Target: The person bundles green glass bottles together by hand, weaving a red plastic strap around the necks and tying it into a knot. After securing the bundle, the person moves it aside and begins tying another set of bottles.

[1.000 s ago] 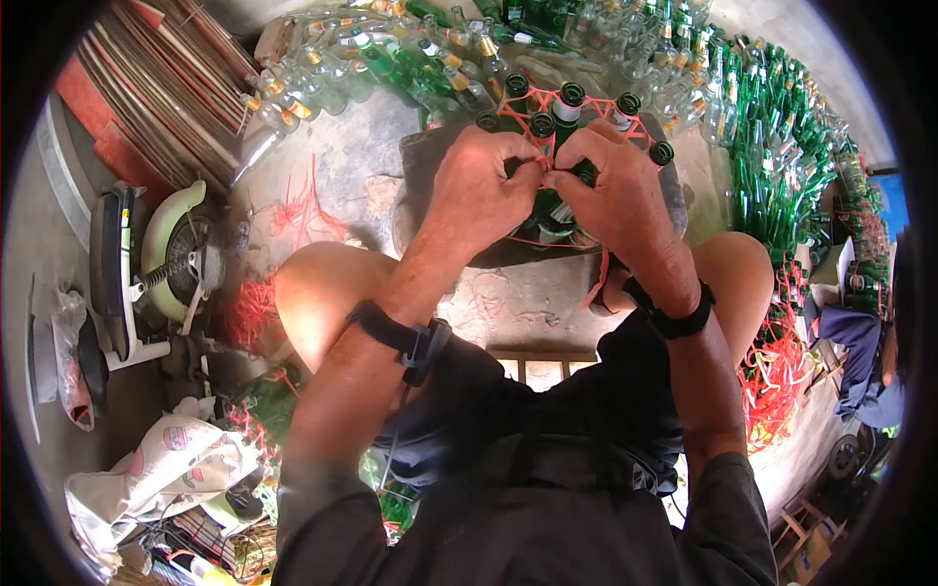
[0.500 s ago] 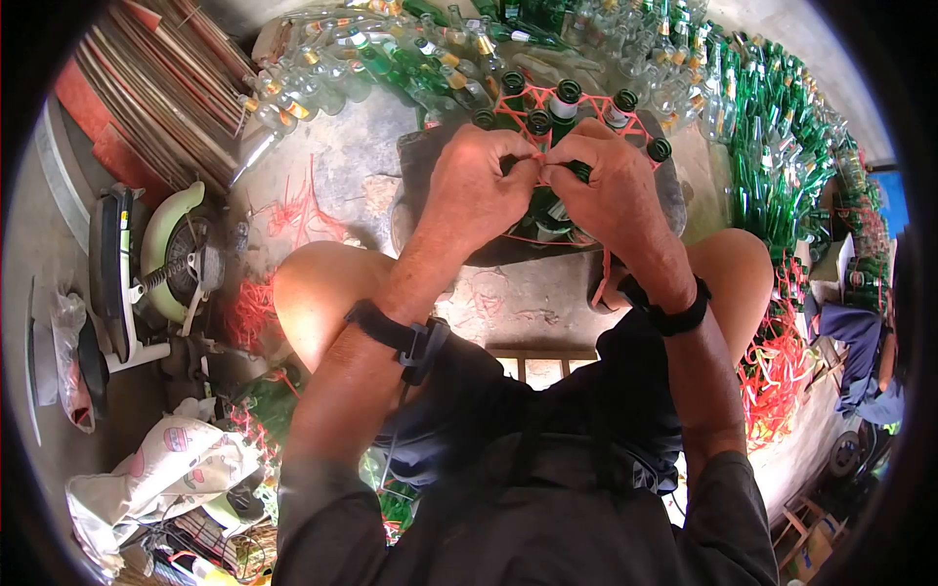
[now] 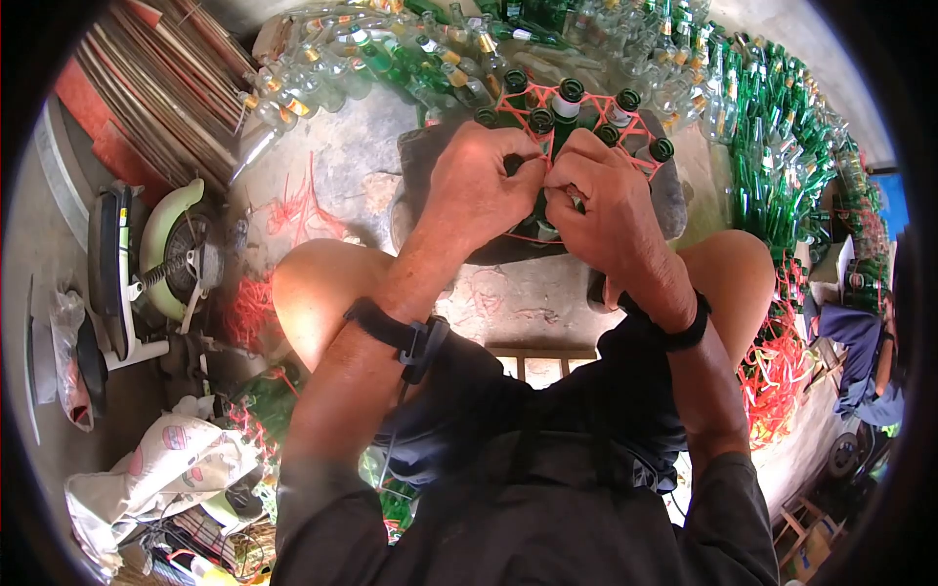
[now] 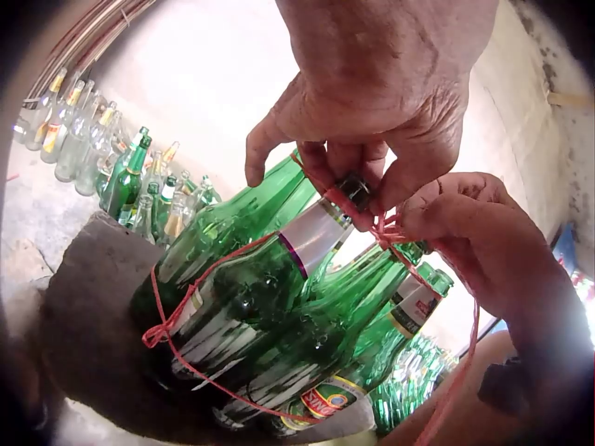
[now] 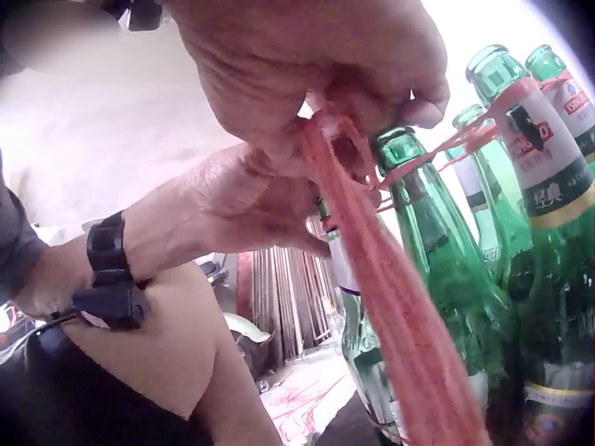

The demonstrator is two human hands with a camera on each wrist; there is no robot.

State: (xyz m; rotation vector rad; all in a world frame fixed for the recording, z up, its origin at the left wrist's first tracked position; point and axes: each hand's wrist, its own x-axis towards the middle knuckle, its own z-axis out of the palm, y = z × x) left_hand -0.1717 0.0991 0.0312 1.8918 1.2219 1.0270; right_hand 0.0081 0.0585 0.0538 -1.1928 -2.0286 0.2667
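Observation:
Several green beer bottles (image 4: 251,288) stand bunched on a dark block (image 3: 420,186), pink plastic twine (image 5: 386,269) laced around their necks and looped around their bodies. My left hand (image 3: 484,186) pinches the twine at a near bottle's mouth, thumb and fingertips close to a knot (image 4: 386,232). Right beside it, my right hand (image 3: 616,195) grips the twine with curled fingers. From the right hand a wide flattened strand hangs down in the right wrist view. Both hands hide part of the near bottle necks in the head view.
Many clear and green bottles (image 3: 762,156) crowd the back and right side of the floor. Pink twine heaps (image 3: 777,391) lie at both sides. A wheeled machine (image 3: 176,254) and leaning boards (image 3: 156,88) are at the left. My bent knees (image 3: 327,293) flank the block.
My right hand has rolled over and its fingers have curled more, shifting slightly toward me. The left hand stays almost in place at the twine.

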